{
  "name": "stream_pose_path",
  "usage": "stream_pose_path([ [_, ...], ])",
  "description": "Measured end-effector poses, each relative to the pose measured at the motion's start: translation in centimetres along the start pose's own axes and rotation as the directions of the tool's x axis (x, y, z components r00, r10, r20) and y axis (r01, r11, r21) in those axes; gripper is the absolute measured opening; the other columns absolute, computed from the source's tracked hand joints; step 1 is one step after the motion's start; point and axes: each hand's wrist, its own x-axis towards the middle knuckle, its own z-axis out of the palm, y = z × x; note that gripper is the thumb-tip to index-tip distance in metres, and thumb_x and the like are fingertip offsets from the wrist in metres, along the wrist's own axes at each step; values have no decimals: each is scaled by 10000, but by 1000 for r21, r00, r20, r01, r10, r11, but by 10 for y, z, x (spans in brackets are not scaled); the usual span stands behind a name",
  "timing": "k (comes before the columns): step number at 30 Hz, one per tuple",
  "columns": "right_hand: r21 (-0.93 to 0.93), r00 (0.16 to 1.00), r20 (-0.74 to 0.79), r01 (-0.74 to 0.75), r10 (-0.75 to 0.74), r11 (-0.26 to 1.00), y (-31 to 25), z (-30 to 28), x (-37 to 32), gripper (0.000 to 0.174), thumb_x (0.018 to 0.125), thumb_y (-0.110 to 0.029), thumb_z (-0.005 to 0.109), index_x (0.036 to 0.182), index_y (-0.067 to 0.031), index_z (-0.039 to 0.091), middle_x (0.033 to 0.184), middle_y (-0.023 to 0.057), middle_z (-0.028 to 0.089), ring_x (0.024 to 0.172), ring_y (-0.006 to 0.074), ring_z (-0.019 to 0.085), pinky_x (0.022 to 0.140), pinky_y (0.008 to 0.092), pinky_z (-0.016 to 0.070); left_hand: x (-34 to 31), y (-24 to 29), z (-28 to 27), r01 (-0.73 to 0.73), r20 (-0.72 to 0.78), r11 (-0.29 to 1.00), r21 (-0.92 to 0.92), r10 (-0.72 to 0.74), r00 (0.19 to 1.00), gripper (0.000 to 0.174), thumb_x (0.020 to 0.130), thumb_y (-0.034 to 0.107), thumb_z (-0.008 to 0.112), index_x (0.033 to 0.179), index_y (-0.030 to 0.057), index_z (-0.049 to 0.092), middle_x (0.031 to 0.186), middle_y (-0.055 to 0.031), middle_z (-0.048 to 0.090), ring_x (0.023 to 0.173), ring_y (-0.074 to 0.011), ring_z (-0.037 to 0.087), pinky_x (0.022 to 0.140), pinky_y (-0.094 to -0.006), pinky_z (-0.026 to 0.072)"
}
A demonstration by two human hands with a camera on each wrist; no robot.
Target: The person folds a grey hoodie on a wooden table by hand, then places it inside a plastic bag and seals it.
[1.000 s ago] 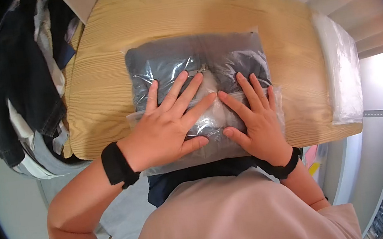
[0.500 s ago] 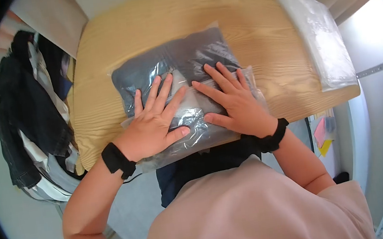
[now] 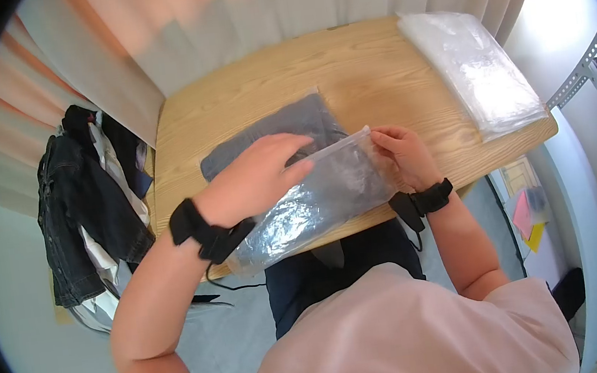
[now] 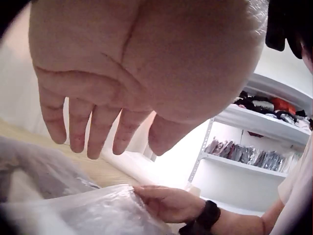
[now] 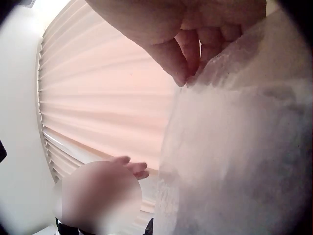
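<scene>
A clear plastic bag [image 3: 315, 199] with a dark folded garment [image 3: 272, 126] lies near the table's front edge. Its open-looking upper edge is lifted at the right corner, where my right hand [image 3: 408, 158] pinches it between thumb and fingers; the right wrist view shows the pinch on the bag [image 5: 234, 137] up close. My left hand [image 3: 257, 180] hovers over the bag's left part, fingers extended and holding nothing. In the left wrist view the left hand [image 4: 112, 88] has its fingers spread above the bag, with the right hand [image 4: 168, 203] at the bag's corner beyond.
A stack of clear plastic bags [image 3: 482, 71] lies at the right of the wooden table [image 3: 373, 65]. Dark and white clothes [image 3: 92, 204] hang over something at the left. Curtains stand behind the table, and shelves [image 4: 264, 161] with packed items are at the right.
Both hands were flat on the bag; the left has lifted off it, and the right has moved to its right corner and taken hold, raising the edge. The head view has shifted.
</scene>
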Motion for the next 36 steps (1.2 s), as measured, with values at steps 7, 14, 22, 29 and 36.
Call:
stream_pose_path([
  [7, -26, 995, -17, 101, -102, 995, -7, 7, -4, 198, 851, -140, 618, 929, 40, 644, 793, 15, 614, 720, 69, 524, 662, 196, 416, 83, 7, 32, -40, -43, 999, -35, 38, 998, 276, 878, 178, 542, 1084, 5, 601, 1006, -176, 629, 958, -315, 587, 826, -361, 460],
  [14, -115, 985, -28, 163, -167, 980, -6, 9, -6, 178, 860, -120, 603, 932, 37, 643, 803, 16, 615, 734, 67, 526, 686, 198, 417, 112, 10, 53, 39, -32, 981, -191, -45, 998, 214, 829, 166, 614, 961, 5, 661, 860, -166, 658, 768, -290, 627, 697, -324, 487],
  [22, -209, 975, -67, 196, -214, 958, -2, 13, -6, 169, 855, -101, 605, 933, 44, 642, 819, 26, 632, 741, 63, 529, 659, 202, 420, 122, 10, 63, 31, -55, 984, -177, -41, 998, 170, 807, 141, 626, 883, -5, 671, 756, -185, 633, 672, -278, 612, 630, -326, 476],
  [29, -122, 988, -68, 131, -140, 984, 15, 11, 0, 163, 830, -123, 629, 873, 33, 651, 697, 10, 602, 635, 54, 493, 558, 218, 399, 126, 4, 62, -21, 117, 997, 74, 12, 993, 164, 792, 140, 617, 825, -15, 660, 725, -194, 611, 669, -329, 586, 610, -371, 461],
  [36, -70, 984, -107, 133, -140, 989, 15, 12, -1, 158, 848, -131, 613, 867, 23, 644, 715, -5, 594, 645, 48, 497, 556, 205, 398, 118, -1, 47, -3, 167, 999, 39, -4, 986, 197, 778, 159, 611, 680, -11, 631, 658, -178, 593, 661, -354, 578, 607, -425, 450],
])
